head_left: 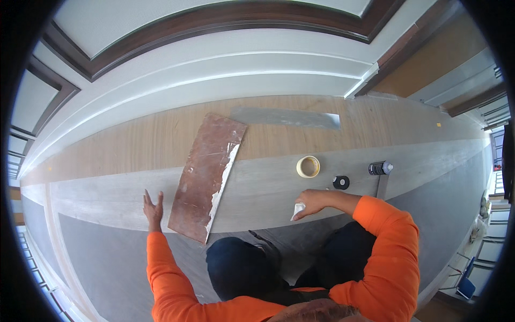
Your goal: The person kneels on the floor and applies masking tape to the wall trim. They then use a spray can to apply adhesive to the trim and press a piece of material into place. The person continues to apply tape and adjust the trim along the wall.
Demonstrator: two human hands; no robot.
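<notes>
Right fingers [307, 199] pinch one white wad [298, 210] — two tape rolls [300, 171] nearby.

1. Board [203, 172]: reddish brown, pale scuffs, ragged white along one long edge;
2. Wad [298, 210]: white;
3. Wide tape roll [308, 175]: cream-yellow;
4. Small tape roll [337, 181]: black;
5. Can [377, 169]: black body, pale cap;
6. Flat strip [284, 117]: silver-grey;
7. Sleeves [167, 271]: bright orange;
8. Floor [145, 139]: tan wood grain, pale grey, dark grey.

Free floor [263, 177] runs between brown board [203, 174] and tape roll [300, 167].
</notes>
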